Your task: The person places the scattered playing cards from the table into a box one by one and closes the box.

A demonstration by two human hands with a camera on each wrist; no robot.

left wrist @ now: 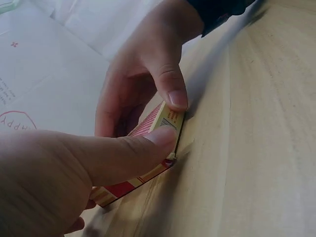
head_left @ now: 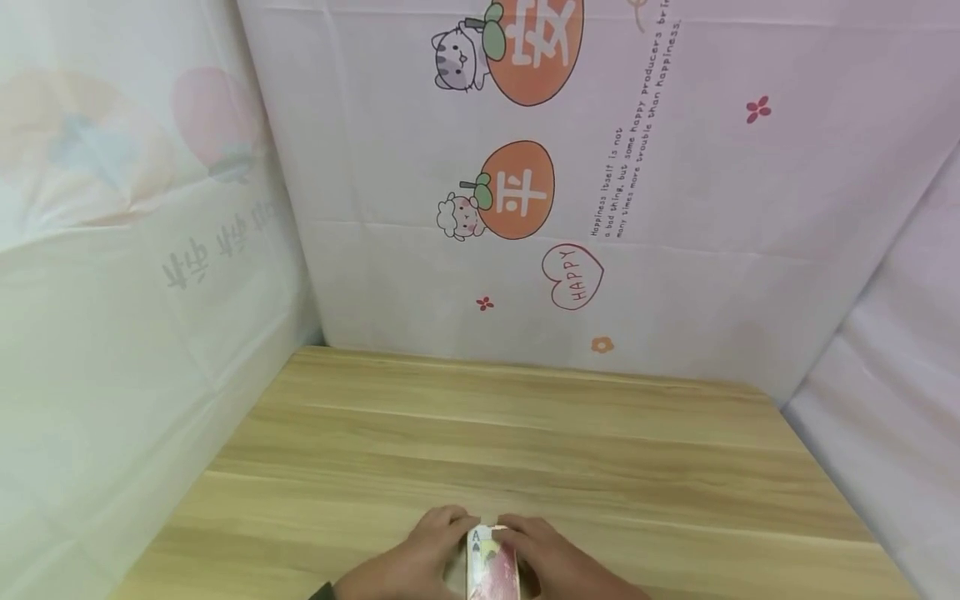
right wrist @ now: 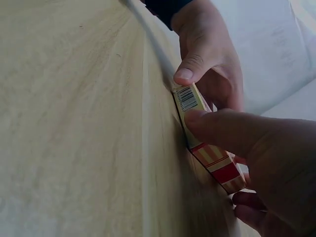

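A playing card box (head_left: 492,571) with an ace of spades on its upper face lies low at the front of the wooden table. My left hand (head_left: 423,554) grips its left side, and my right hand (head_left: 551,557) grips the right side. In the left wrist view, both thumbs press the yellowish near end of the box (left wrist: 169,116), with the fingers reaching round toward its far end. A barcode shows on that end of the box (right wrist: 189,98) in the right wrist view, beside red and cream striped sides. The palms hide part of the long sides.
The wood-grain table (head_left: 525,450) stretches away beyond the hands. A white printed cloth (head_left: 675,275) with cartoon fruit and lettering hangs at its back edge. Further cloth walls stand at the left (head_left: 135,358) and the right (head_left: 900,358).
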